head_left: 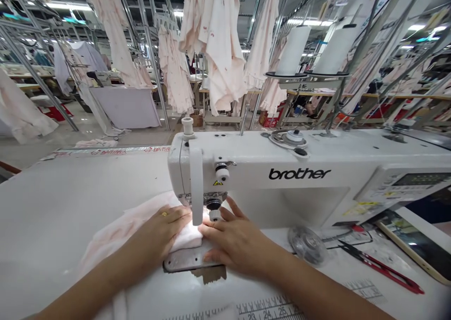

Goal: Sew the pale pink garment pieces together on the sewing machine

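your left hand [158, 235] lies flat on the pale pink fabric [116, 230], its fingers pressed together and a gold ring showing, while your right hand [234, 245] comes in from the other side with its fingers spread. neither hand pinches anything: you are holding the cloth down by flat pressure alone. the fabric sits on the steel plate [183, 260] of the white sewing table [45, 216], folded into a thicker pad just in front of the presser foot [213, 215] of the brother sewing machine [282, 162], with a thinner layer trailing off to your left. it looks light, soft and limp, likely to slide on that smooth top and pucker if dragged, so it is best taken with open palms and fingertips close to the needle, not by a pinched corner. your forearms angle inward from the lower corners of the view, wrists low, with both hands meeting at the foot. a clear plastic disc [306, 245] and red-handled thread snips [382, 270] lie on the table beyond your right hand.
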`<state>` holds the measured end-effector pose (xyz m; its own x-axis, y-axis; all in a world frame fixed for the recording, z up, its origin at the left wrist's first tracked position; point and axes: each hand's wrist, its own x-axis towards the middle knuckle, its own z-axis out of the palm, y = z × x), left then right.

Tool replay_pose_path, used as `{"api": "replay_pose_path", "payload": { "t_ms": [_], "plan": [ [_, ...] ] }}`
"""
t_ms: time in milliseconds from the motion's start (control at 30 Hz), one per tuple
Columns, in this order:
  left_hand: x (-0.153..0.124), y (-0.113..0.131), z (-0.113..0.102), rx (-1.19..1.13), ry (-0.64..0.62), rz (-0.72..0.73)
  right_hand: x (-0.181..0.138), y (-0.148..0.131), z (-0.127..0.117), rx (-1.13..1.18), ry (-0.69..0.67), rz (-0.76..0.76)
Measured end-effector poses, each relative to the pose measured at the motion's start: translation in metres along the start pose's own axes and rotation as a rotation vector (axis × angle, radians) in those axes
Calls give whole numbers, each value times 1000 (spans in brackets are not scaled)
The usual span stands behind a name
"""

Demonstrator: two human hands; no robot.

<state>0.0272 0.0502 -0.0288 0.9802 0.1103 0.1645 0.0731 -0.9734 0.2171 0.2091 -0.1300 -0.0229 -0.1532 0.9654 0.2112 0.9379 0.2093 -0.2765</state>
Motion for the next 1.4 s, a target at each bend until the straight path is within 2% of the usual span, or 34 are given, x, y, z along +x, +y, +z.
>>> {"api": "replay_pose_path", "payload": {
  "t_ms": [133,267,400,567,667,833,1000,1067,1200,1300,1400],
  "plan": [
    [-2,3,-5,23,100,122,0,0,-1,30,-4,26],
    [-4,0,-6,33,76,234,0,1,0,30,-5,38],
    [-1,-16,-1,37,67,227,-1,4,3,27,34,51],
    [2,-29,-2,9,-41,223,-2,5,4,106,132,57],
    [3,-22,-6,-13,-55,189,-1,2,3,165,104,80],
    [4,2,-13,-77,81,137,2,-2,-1,302,44,125],
    [1,12,-14,-114,24,73,5,-1,-3,366,43,126],
    [0,11,-10,-79,39,65,7,-2,-2,364,60,135],
    [2,7,-3,-53,129,90,14,-6,6,261,174,164],
    [5,6,0,-67,192,110,20,-8,15,47,281,145],
    [7,6,0,-68,222,138,26,-8,25,-142,327,109]
  ]
}}
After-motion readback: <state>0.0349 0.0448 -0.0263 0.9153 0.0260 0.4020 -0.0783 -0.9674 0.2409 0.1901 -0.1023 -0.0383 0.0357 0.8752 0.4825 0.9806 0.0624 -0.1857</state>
